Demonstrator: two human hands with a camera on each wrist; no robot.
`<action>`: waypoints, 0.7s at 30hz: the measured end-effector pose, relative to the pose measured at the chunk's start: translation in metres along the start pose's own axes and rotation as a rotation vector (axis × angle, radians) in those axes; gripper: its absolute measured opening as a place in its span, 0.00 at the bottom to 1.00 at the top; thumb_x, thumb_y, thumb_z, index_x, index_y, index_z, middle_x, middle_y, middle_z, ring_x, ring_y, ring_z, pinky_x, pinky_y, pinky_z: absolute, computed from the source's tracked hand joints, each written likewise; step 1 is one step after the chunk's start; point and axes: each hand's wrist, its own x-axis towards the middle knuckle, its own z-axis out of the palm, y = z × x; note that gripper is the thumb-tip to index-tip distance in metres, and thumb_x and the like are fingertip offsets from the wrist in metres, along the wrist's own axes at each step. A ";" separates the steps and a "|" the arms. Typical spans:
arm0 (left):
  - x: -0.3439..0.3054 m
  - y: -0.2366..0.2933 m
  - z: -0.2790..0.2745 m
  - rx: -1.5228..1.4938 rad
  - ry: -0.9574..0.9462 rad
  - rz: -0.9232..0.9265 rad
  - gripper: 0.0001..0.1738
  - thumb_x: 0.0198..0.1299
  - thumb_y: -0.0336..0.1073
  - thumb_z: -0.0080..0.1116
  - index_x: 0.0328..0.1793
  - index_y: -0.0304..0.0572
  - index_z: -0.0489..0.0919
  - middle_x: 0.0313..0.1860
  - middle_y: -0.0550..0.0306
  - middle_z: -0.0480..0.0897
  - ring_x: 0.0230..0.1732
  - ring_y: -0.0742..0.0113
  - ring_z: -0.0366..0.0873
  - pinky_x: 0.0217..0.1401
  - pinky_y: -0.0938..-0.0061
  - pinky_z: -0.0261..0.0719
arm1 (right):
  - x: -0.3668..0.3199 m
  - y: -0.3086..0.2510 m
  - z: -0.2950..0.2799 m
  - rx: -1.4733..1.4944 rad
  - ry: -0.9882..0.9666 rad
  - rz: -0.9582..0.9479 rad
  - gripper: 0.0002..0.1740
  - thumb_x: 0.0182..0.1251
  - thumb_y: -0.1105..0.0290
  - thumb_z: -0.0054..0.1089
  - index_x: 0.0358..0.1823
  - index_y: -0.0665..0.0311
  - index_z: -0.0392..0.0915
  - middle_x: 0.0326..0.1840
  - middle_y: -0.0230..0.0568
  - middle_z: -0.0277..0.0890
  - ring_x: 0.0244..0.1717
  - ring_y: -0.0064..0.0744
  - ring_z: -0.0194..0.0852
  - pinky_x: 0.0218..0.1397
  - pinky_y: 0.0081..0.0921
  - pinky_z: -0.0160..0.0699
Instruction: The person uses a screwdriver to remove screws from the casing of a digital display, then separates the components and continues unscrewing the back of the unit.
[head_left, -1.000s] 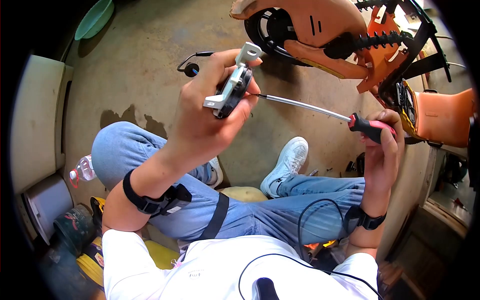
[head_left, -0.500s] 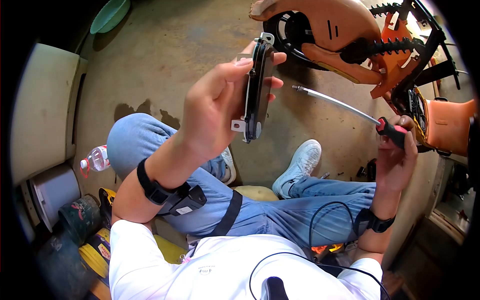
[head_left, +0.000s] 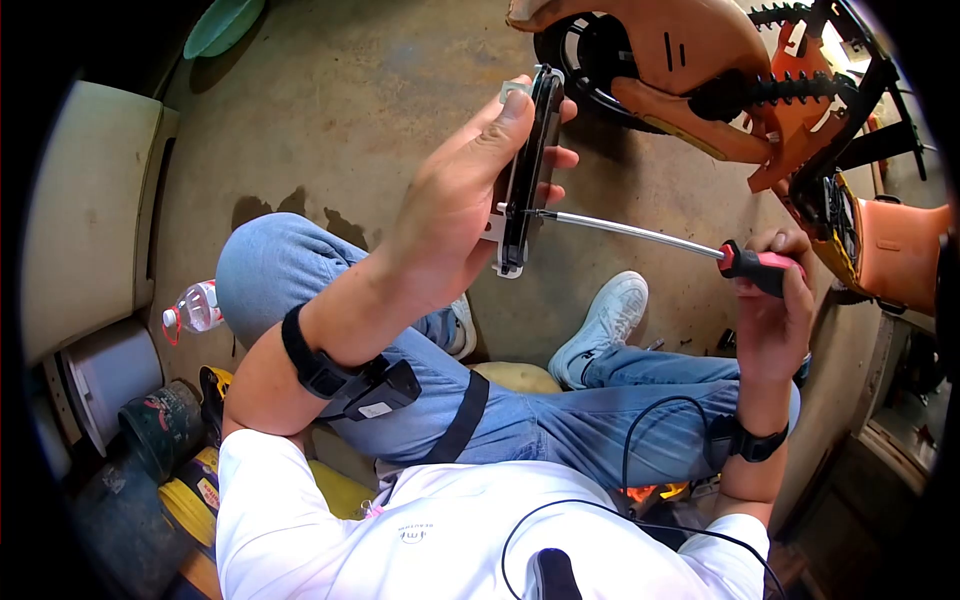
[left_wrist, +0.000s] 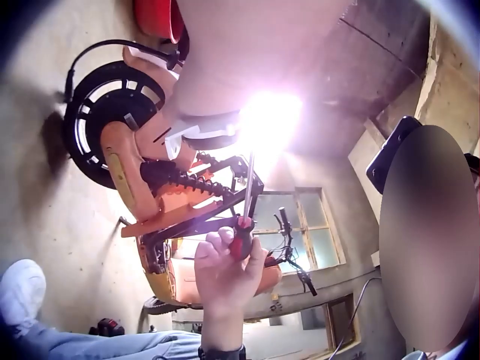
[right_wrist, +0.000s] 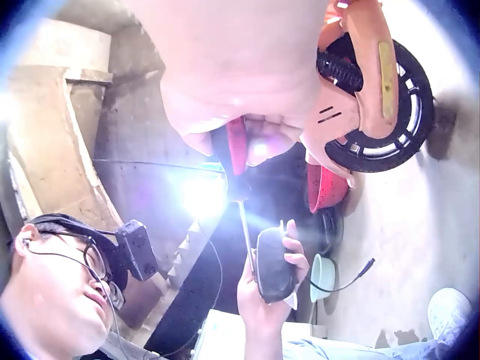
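Screwdriver (head_left: 660, 240) gripped by right hand (head_left: 770, 320); tip seemingly touching black part (head_left: 516, 240) clasped in left hand (head_left: 450, 210).

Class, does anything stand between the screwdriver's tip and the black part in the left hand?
Nothing visible: the screwdriver in the right hand has its tip at the black part the left hand grips.

Rough repair workshop or garage, from what surrounds you. Bare, stained concrete floor (head_left: 330, 130). Orange scooter (head_left: 690, 50) lying stripped across the upper right, wheel (head_left: 590, 60) and frame exposed. Small loose parts (head_left: 728, 340) on the floor at right. Old cans (head_left: 160, 425) stacked lower left, a green basin (head_left: 222, 25) at upper left. Screwdriver (head_left: 760, 268) out. Unfinished concrete walls (left_wrist: 375, 60) in your left wrist view.
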 end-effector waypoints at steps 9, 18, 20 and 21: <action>0.001 -0.003 0.000 0.012 0.015 0.000 0.32 0.79 0.56 0.37 0.71 0.35 0.70 0.53 0.53 0.82 0.41 0.77 0.81 0.47 0.82 0.82 | -0.001 0.002 0.001 -0.003 -0.009 0.005 0.21 0.70 0.59 0.54 0.55 0.66 0.68 0.48 0.42 0.69 0.42 0.25 0.70 0.49 0.22 0.71; 0.002 -0.005 -0.002 0.064 0.015 0.029 0.33 0.78 0.56 0.39 0.74 0.36 0.66 0.61 0.54 0.78 0.48 0.76 0.79 0.50 0.81 0.81 | -0.001 0.004 0.000 -0.035 -0.031 -0.012 0.22 0.73 0.56 0.54 0.56 0.67 0.68 0.48 0.43 0.70 0.41 0.26 0.73 0.47 0.23 0.73; 0.002 -0.006 -0.002 0.078 0.028 0.062 0.33 0.78 0.55 0.40 0.75 0.36 0.64 0.63 0.54 0.77 0.50 0.75 0.78 0.52 0.80 0.81 | -0.001 0.007 0.000 -0.105 -0.028 -0.018 0.23 0.74 0.54 0.53 0.56 0.67 0.68 0.47 0.43 0.71 0.40 0.27 0.75 0.46 0.24 0.75; 0.003 -0.006 -0.002 0.094 0.041 0.095 0.33 0.78 0.54 0.40 0.76 0.36 0.63 0.65 0.54 0.75 0.53 0.74 0.77 0.53 0.79 0.80 | -0.001 0.008 0.000 -0.175 -0.024 -0.024 0.25 0.76 0.51 0.52 0.57 0.67 0.68 0.47 0.43 0.72 0.40 0.28 0.76 0.45 0.24 0.76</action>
